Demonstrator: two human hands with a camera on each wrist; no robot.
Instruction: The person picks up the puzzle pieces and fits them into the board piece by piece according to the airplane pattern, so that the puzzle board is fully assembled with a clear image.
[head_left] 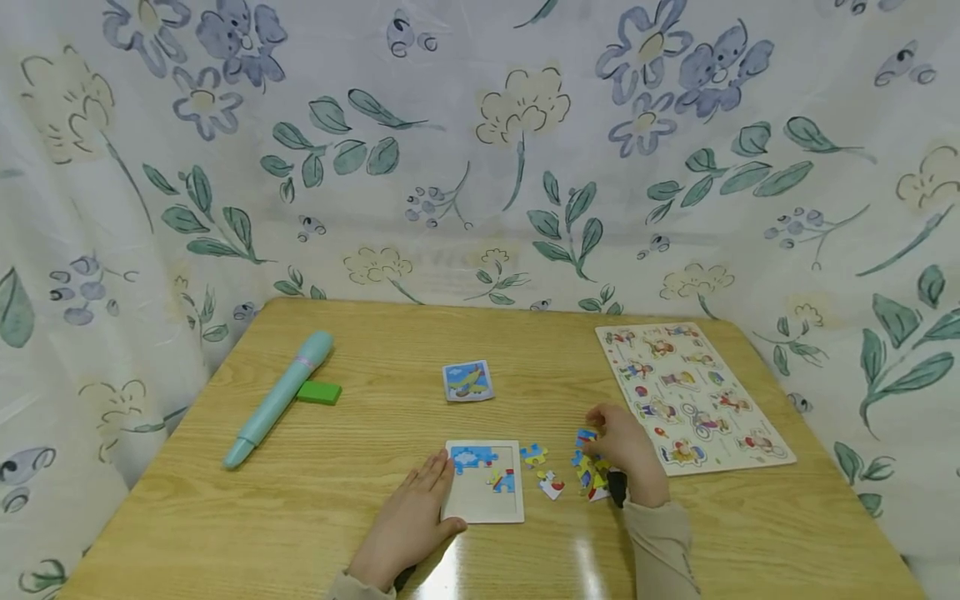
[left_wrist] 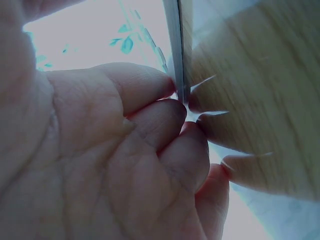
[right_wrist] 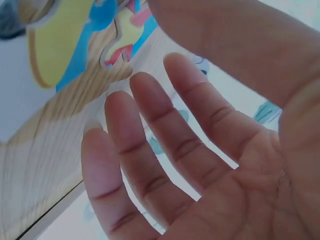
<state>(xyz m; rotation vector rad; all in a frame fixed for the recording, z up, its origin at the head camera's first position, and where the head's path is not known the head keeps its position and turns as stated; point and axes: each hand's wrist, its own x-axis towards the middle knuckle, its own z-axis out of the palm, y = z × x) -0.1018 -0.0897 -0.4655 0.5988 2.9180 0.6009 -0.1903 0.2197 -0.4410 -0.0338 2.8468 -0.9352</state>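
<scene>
My left hand point(head_left: 411, 518) rests at the left edge of a square puzzle tray point(head_left: 468, 508), its fingers extended and its thumb near the lower left corner. In the left wrist view, its fingertips point(left_wrist: 167, 117) touch the tray's edge. A few blue jigsaw pieces point(head_left: 472, 457) lie inside the tray. My right hand point(head_left: 626, 446) is over a small heap of jigsaw pieces point(head_left: 588, 475), partly covering it. In the right wrist view its fingers point(right_wrist: 122, 122) are spread and loosely bent, with nothing held between them and the thumb. Loose pieces point(head_left: 551, 485) lie between tray and heap.
A small picture card point(head_left: 468, 381) lies behind the tray. A large board with printed figures point(head_left: 693, 396) is at the right, close to my right hand. On the left are a teal stick-shaped object point(head_left: 277, 400) and a green block point(head_left: 319, 392). A floral curtain point(head_left: 480, 167) hangs behind the table.
</scene>
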